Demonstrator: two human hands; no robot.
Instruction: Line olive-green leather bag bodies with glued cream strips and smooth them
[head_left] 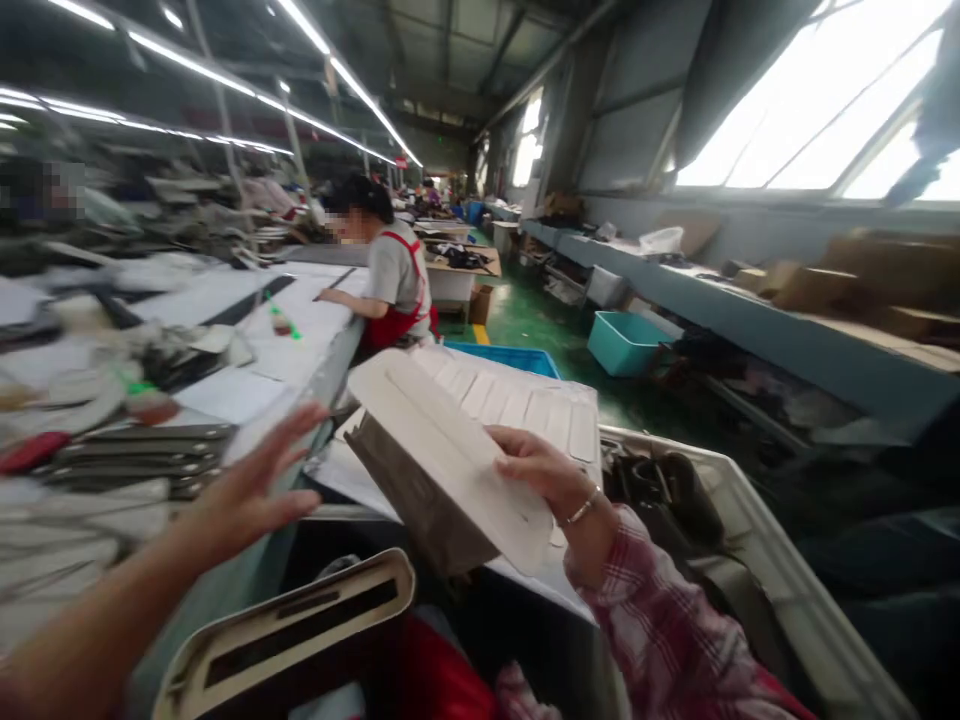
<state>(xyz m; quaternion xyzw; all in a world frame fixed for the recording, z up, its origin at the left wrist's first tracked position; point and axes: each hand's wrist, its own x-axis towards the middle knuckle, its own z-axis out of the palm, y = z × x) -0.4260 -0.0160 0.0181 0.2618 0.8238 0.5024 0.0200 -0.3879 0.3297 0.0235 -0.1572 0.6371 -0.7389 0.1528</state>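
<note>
My right hand (536, 465) grips the right edge of a cream, round-cornered panel (442, 450), with the thumb on top. Grey-brown material hangs from the panel's lower side. My left hand (281, 470) is raised to the left, fingers spread, holding nothing and apart from the panel. Below it, close to my body, stands a dark piece with a cream slotted rim (244, 625). Behind the panel lies a white sheet bearing a row of cream strips (525, 400).
A long worktable (292, 300) runs along the left, with brown strips (142, 455) and green-tipped bottles (281, 322). A person in a red apron (386, 265) leans over it. A white bin (780, 540) with dark items stands right; a turquoise tub (626, 345) is farther off.
</note>
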